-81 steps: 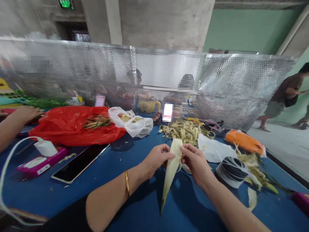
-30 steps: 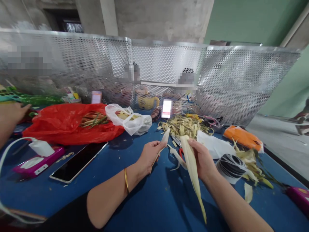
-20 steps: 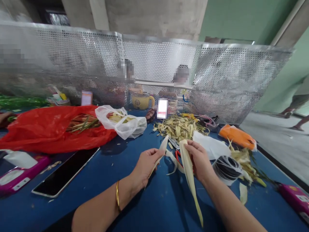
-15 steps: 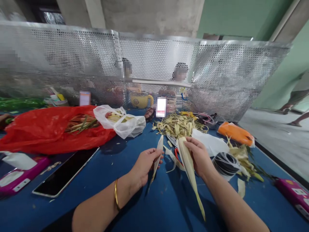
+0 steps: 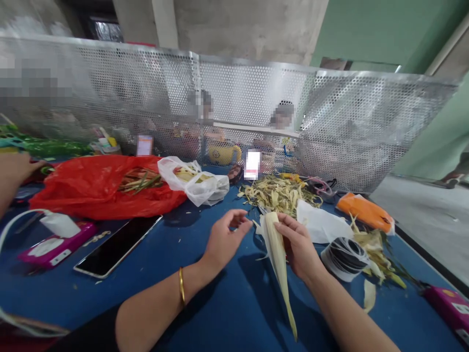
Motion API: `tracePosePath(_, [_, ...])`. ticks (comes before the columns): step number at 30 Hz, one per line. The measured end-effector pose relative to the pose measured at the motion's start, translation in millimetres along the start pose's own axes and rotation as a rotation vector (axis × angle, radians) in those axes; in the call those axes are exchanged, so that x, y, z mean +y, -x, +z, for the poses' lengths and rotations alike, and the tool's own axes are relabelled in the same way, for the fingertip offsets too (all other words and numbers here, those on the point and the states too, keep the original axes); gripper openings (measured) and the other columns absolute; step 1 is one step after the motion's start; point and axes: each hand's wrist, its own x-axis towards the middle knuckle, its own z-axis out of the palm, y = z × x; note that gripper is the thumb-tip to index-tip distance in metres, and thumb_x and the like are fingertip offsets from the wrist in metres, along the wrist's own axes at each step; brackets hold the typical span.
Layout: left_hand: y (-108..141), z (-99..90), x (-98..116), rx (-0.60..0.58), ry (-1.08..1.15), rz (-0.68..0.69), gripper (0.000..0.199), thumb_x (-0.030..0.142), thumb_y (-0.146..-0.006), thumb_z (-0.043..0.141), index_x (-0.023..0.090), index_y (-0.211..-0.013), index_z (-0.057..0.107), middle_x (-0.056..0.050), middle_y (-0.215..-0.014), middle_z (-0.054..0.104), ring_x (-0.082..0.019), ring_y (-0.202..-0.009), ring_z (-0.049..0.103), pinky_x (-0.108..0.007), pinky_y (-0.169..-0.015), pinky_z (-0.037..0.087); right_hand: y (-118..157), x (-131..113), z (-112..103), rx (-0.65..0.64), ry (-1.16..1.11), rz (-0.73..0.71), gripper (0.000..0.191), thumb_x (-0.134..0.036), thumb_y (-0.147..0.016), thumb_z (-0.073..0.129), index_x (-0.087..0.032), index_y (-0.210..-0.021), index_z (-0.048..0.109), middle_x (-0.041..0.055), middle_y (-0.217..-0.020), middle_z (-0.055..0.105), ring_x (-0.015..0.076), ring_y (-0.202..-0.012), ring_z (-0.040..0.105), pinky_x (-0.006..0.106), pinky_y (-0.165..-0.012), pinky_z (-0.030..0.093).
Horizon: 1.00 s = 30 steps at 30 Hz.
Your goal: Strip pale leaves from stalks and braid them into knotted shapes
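Observation:
My right hand (image 5: 298, 244) pinches a long pale corn husk (image 5: 276, 254) near its broad upper end. The husk's narrow tip hangs down toward the table's near side. My left hand (image 5: 227, 239), with a gold bangle on the wrist, hovers just left of the husk's top. Its fingers are curved with a gap between thumb and forefinger, and I see no husk in it. Beyond both hands lies a heap of dried husk strips (image 5: 280, 193). Part of a metal tool behind the held husk is mostly hidden.
A red plastic bag (image 5: 91, 188) and a white bag (image 5: 214, 188) lie at left, near a dark phone (image 5: 120, 247) and a purple power strip (image 5: 47, 254). Right of my hands are a wire roll (image 5: 344, 259), white paper (image 5: 322, 222) and an orange bag (image 5: 366, 210). Another person's hand (image 5: 14, 168) shows at far left.
My left hand held a small pale husk piece half a second ago; it no longer shows there, and that hand has risen closer to the right one. The view has turned slightly left.

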Motion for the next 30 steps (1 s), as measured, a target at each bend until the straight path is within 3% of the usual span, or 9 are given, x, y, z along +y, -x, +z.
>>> tracePosePath(3, [10,11.1,2,-0.270,0.207,-0.229,0.041,0.042,-0.068,0.073,0.014,-0.096,0.065,-0.006,-0.085,0.067,-0.017,-0.071,0.061,-0.024,-0.054,0.048,3,3,5,-0.054,-0.005,-0.003,0.025,-0.033,-0.067,0.078,-0.021,-0.087,0.069,-0.0017,-0.072,0.068,0.0114,-0.057,0.058,0.020,-0.053,0.046])
tracePosePath(6, [15,15.2,-2,-0.373,0.350,-0.328,0.036,0.045,-0.067,0.075,0.013,-0.082,0.066,-0.005,-0.077,0.067,-0.014,-0.068,0.061,-0.024,-0.059,0.049,5,7,8,-0.091,0.052,0.012,0.024,-0.033,-0.068,0.077,-0.021,-0.086,0.069,-0.0007,-0.071,0.068,0.0120,-0.058,0.058,0.021,-0.055,0.046])
tracePosePath(11, [11,10.5,-9,-0.268,0.468,-0.458,0.028,0.039,-0.070,0.074,0.013,-0.072,0.064,-0.003,-0.067,0.067,-0.012,-0.059,0.061,-0.024,-0.059,0.050,2,8,5,-0.050,0.059,-0.020,0.022,-0.031,-0.070,0.075,-0.021,-0.088,0.068,-0.0005,-0.075,0.069,0.0118,-0.061,0.060,0.021,-0.059,0.047])
tracePosePath(15, [6,6.5,-7,-0.154,0.490,-0.509,0.017,0.028,-0.079,0.067,0.013,-0.071,0.062,-0.005,-0.069,0.070,-0.011,-0.056,0.062,-0.023,-0.057,0.050,1,-1,3,0.067,-0.021,-0.011,0.025,-0.028,-0.063,0.075,-0.021,-0.086,0.067,-0.0025,-0.066,0.066,0.0118,-0.053,0.057,0.021,-0.049,0.045])
tracePosePath(20, [2,4.3,-9,-0.088,0.462,-0.530,0.017,0.029,-0.083,0.061,0.015,-0.073,0.060,-0.005,-0.072,0.071,-0.013,-0.054,0.065,-0.022,-0.050,0.047,3,-15,3,0.164,-0.042,-0.046,0.024,-0.027,-0.061,0.074,-0.021,-0.082,0.064,-0.0038,-0.059,0.063,0.0120,-0.048,0.055,0.022,-0.043,0.044])
tracePosePath(26, [8,9.2,-13,-0.193,0.413,-0.555,0.019,0.031,-0.079,0.063,0.016,-0.069,0.056,0.000,-0.059,0.064,-0.010,-0.042,0.055,-0.020,-0.042,0.039,-7,-22,1,0.178,-0.160,-0.153,0.023,-0.021,-0.060,0.079,-0.019,-0.073,0.061,-0.0049,-0.064,0.064,0.0072,-0.049,0.056,0.017,-0.046,0.045])
tracePosePath(30, [17,12.6,-10,-0.313,0.356,-0.523,0.019,0.033,-0.075,0.064,0.016,-0.070,0.058,0.000,-0.059,0.064,-0.011,-0.043,0.055,-0.021,-0.041,0.039,-17,-22,32,0.124,-0.165,-0.121,0.028,-0.022,-0.057,0.082,-0.020,-0.068,0.057,-0.0046,-0.061,0.063,0.0097,-0.051,0.061,0.017,-0.043,0.041])
